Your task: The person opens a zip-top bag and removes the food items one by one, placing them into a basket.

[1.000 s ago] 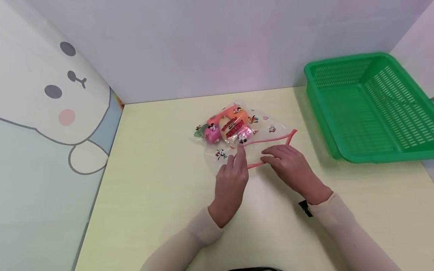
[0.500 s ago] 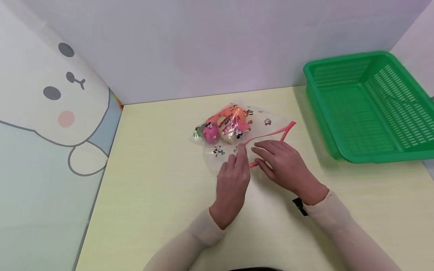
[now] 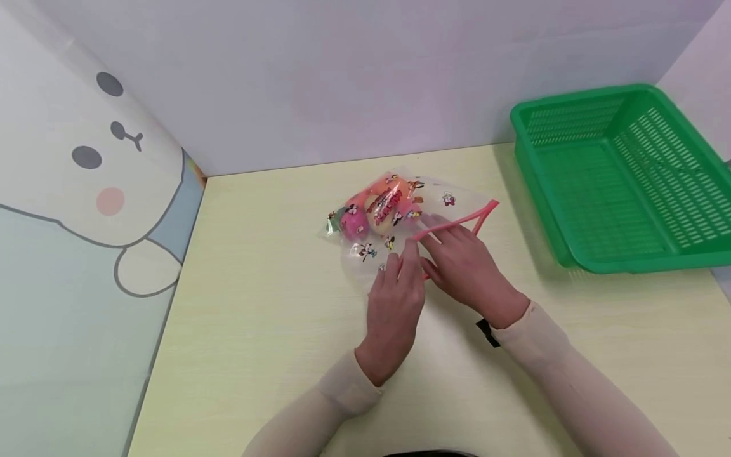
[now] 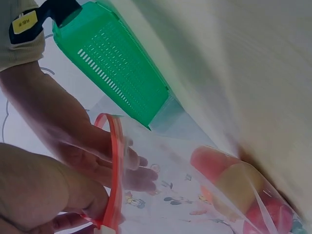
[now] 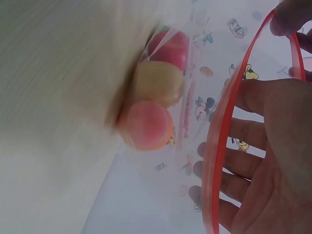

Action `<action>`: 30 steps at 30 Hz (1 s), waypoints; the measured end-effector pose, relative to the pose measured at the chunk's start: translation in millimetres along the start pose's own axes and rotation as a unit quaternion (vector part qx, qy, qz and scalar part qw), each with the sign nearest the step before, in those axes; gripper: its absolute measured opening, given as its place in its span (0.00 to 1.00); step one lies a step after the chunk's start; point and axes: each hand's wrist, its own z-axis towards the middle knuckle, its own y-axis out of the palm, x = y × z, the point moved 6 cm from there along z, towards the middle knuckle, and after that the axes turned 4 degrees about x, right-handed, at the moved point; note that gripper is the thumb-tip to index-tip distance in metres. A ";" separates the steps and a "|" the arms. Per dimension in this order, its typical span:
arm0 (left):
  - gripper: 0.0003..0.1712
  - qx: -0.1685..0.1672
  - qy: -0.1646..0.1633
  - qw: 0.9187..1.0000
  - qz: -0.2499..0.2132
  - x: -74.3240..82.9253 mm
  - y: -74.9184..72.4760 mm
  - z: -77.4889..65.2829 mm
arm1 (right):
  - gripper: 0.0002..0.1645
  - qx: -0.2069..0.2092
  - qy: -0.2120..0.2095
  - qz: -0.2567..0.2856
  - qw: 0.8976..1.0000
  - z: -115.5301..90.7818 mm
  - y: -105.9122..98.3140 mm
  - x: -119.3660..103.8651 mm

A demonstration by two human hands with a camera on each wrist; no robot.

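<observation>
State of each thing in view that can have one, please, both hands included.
Clear bag: unsealed, red-edged mouth spread open.
Colored pieces: inside the bag, bunched away from the mouth.
Green basket: upright, open side up, apart from the bag.
Left hand: pinching the bag's edge.
Right hand: fingers extended inside the mouth.

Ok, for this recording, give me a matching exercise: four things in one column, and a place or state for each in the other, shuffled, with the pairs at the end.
Things
1. left hand
2. right hand
3. basket
4. magenta round item

Places and states
A. fingers reach in past the red edge
B. inside the clear bag
C. pinches the red edge
D. green, off to the person's right, apart from both hands

Pairs: 1-C, 2-A, 3-D, 4-B
</observation>
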 end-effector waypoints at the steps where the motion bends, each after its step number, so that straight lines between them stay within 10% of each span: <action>1: 0.36 -0.001 0.001 1.000 0.001 0.2 -0.1 0.1 | 0.46 0.000 -0.001 0.001 1.000 1.5 0.3 -0.4; 30: 0.33 -0.007 0.028 0.999 0.021 5.9 -1.3 0.7 | 0.49 -0.052 -0.007 -0.034 0.998 38.9 22.7 4.5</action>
